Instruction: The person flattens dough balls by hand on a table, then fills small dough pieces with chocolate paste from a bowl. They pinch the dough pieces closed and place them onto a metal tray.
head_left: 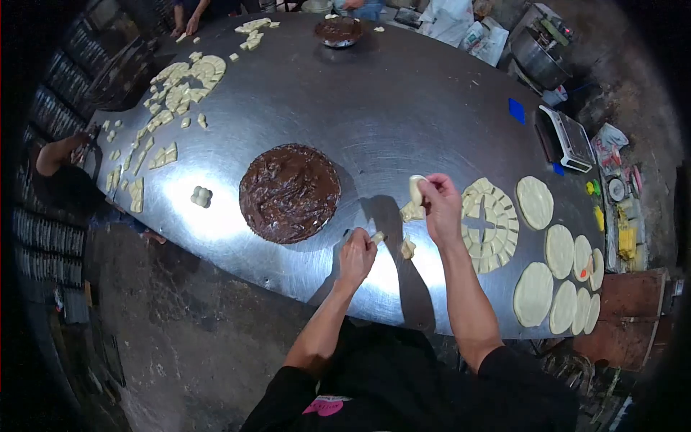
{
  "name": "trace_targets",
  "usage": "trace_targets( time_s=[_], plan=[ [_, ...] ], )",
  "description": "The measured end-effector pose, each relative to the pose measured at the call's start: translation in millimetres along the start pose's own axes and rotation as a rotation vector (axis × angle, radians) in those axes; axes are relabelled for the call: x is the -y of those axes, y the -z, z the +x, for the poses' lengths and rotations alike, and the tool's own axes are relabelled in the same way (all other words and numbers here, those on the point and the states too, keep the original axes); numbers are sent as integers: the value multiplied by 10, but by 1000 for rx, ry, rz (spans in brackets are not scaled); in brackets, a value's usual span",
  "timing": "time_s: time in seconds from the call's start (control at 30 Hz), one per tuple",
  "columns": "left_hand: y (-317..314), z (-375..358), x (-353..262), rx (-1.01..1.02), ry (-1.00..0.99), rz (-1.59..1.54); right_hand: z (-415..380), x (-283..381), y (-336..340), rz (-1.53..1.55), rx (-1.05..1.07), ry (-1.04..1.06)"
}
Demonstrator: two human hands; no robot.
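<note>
Between the fingers and thumb of my right hand [440, 205] is a pale dough piece [417, 190], raised over the metal table [288, 86]. My left hand [355, 258] is closed around a small tool, its light tip [378, 237] pointing right; its exact kind is hard to make out. Left of my hands sits a round mound of dark brown filling [290, 193]. Small dough scraps [408, 248] lie between my hands. Just right of my right hand is a flat dough round cut into segments [489, 225].
Several uncut dough rounds [533, 294] lie at the right, near a scale [568, 137]. Cut dough pieces [188, 83] spread over the far left. A second bowl of filling [338, 32] stands at the back. Co-workers' arms [63, 154] show at the left and far edges.
</note>
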State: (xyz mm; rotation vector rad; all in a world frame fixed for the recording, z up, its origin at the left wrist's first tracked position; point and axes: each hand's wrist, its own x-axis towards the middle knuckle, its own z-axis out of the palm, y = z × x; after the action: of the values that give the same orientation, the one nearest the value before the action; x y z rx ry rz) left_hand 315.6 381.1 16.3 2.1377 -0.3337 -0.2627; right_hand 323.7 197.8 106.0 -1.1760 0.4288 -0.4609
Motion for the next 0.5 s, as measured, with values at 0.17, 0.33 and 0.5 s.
trace_targets(
  time_s=[0.17,0.33,0.5],
  plan=[
    [239,50,-41,-78,-292,350,130,-277,362,-995,295,-37],
    [-65,468,-372,13,-511,138,86,-500,702,-1624,83,139],
    [-556,1034,-391,570,-591,258,-135,-778,885,-1046,14,256]
  ],
)
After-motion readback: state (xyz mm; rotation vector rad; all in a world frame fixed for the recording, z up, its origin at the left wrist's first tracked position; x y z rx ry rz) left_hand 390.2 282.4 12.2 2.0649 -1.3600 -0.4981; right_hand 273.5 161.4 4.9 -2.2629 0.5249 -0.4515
